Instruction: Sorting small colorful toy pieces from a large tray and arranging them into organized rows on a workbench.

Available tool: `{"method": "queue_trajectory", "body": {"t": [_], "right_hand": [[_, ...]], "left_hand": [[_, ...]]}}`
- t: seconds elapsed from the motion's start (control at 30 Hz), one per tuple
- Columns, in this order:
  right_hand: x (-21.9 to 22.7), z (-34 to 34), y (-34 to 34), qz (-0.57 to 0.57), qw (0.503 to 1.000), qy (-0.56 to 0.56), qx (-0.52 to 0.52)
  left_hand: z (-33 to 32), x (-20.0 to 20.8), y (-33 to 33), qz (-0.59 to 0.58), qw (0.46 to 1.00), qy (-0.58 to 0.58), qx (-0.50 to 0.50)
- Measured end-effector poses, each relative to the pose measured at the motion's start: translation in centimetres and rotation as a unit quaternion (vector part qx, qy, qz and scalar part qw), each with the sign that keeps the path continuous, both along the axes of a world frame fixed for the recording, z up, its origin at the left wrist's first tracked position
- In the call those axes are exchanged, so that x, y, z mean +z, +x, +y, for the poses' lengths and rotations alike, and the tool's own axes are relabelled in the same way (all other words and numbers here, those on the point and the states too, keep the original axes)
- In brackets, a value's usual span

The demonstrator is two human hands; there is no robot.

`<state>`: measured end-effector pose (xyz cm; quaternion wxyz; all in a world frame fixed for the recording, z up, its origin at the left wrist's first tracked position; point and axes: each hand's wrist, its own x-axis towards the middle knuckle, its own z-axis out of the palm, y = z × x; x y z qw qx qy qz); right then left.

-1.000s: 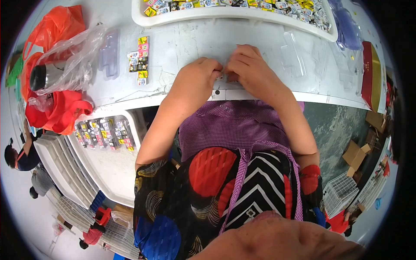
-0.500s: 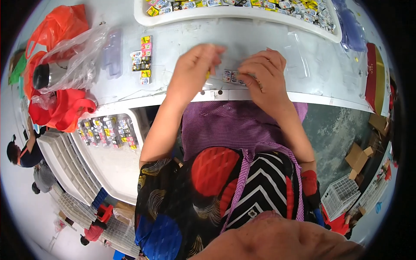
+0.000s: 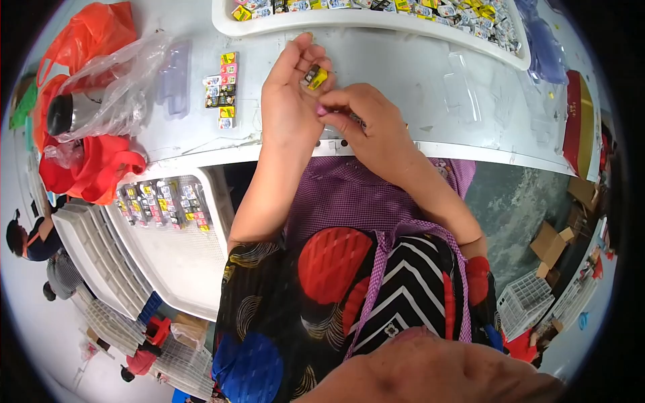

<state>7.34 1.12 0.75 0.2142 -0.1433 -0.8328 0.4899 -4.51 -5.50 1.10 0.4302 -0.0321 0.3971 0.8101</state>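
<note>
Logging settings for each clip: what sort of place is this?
Probably a small-goods packing or sorting bench: a white tray of tiny colourful packets, clear blister shells on the table, stacked trays beside it, the left hand holding one packet.

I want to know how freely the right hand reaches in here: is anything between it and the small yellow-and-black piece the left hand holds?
Nothing visible. The small yellow-and-black piece sits in the left hand; the right hand is right beside it, fingertips close below, with no object in between.
</note>
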Motion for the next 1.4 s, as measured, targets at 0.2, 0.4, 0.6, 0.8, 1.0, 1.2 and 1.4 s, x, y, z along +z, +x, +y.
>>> {"method": "queue_trajectory", "body": {"t": [0.2, 0.4, 0.6, 0.8, 1.0, 1.2, 1.4], "right_hand": [[2.0, 4.9, 2.1, 0.027, 0.966, -0.226, -0.124], [1.6, 5.5, 2.7, -0.053, 0.991, -0.012, -0.12], [-0.3, 3.0, 0.4, -0.059, 0.955, 0.29, -0.008], [-0.8, 2.2, -2.9, -0.082, 0.937, 0.338, 0.04], [-2.1, 2.6, -4.4, -0.099, 0.936, 0.334, 0.056], [0.8, 5.0, -2.1, -0.061, 0.992, 0.113, 0.019], [0.4, 2.5, 1.6, -0.108, 0.986, 0.12, 0.047]], "left_hand": [[-1.8, -0.8, -1.8, 0.01, 0.995, 0.096, -0.012], [-2.0, -0.7, -1.4, 0.089, 0.996, 0.019, 0.004], [-3.7, -1.1, -2.5, 0.147, 0.984, -0.1, -0.027], [-5.7, -1.4, -2.5, 0.208, 0.971, -0.095, -0.065], [-6.2, -1.1, -1.7, 0.3, 0.931, -0.188, -0.092], [-6.5, -1.5, -0.5, 0.366, 0.896, -0.229, -0.099], [-5.5, -2.2, 0.7, 0.432, 0.868, -0.227, -0.094]]}}
